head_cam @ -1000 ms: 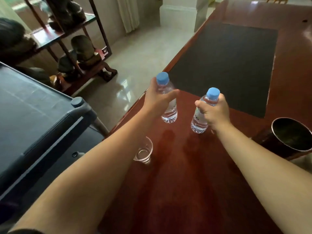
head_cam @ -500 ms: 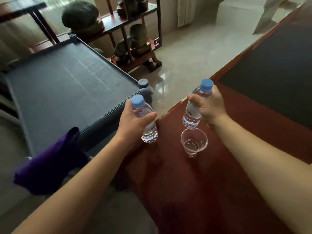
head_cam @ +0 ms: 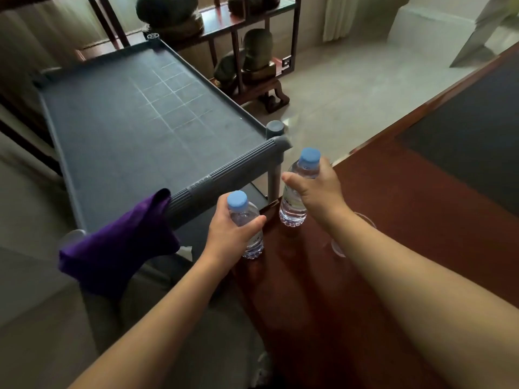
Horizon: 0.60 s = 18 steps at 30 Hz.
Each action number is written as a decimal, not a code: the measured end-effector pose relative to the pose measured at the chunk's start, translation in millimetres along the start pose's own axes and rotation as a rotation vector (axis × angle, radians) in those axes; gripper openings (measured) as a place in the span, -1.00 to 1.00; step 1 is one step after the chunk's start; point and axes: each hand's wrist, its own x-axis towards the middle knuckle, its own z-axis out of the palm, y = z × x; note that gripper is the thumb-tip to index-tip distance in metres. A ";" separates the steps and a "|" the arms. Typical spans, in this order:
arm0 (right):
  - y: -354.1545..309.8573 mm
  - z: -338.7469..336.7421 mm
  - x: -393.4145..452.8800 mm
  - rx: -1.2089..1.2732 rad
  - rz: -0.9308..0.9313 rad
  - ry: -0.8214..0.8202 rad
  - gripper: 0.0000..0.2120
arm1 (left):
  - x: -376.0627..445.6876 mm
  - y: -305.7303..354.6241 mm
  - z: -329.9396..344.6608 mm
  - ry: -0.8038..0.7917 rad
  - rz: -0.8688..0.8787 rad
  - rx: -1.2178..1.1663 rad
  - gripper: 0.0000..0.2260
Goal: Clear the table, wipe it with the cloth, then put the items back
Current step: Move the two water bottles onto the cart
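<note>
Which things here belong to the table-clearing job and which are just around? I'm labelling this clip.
Job:
left hand holding a water bottle
right hand holding a second water bottle
clear cup, mostly hidden behind the right forearm
purple cloth on the cart handle
grey cart
wooden table

Around:
display shelf with stones
black table mat

two clear plastic bottles, one (head_cam: 248,231) in the left hand and one (head_cam: 295,203) in the right, each with a light blue cap; a deep purple cloth (head_cam: 118,248) draped over the ribbed dark grey rail of a cart (head_cam: 140,130) whose top shows a faint pale grid; a glossy reddish-brown table (head_cam: 407,220) with a black inset mat (head_cam: 471,153); pale beige floor tiles (head_cam: 351,88)
</note>
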 end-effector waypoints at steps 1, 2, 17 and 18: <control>1.9 4.5 -1.3 -0.005 0.004 -0.012 -0.64 | 0.2 -2.1 -0.5 -0.006 0.006 0.001 -0.58; 4.1 8.6 -2.0 -0.008 0.010 -0.018 -0.63 | 0.1 -3.5 -0.5 -0.012 0.013 0.007 -0.57; 22.1 26.3 -8.6 -0.096 0.035 -0.033 -0.58 | 2.3 -3.4 -5.5 -0.045 0.056 0.201 -0.39; 20.9 24.9 -8.5 -0.104 0.043 -0.047 -0.55 | 2.8 -2.0 -6.4 -0.052 0.060 0.195 -0.35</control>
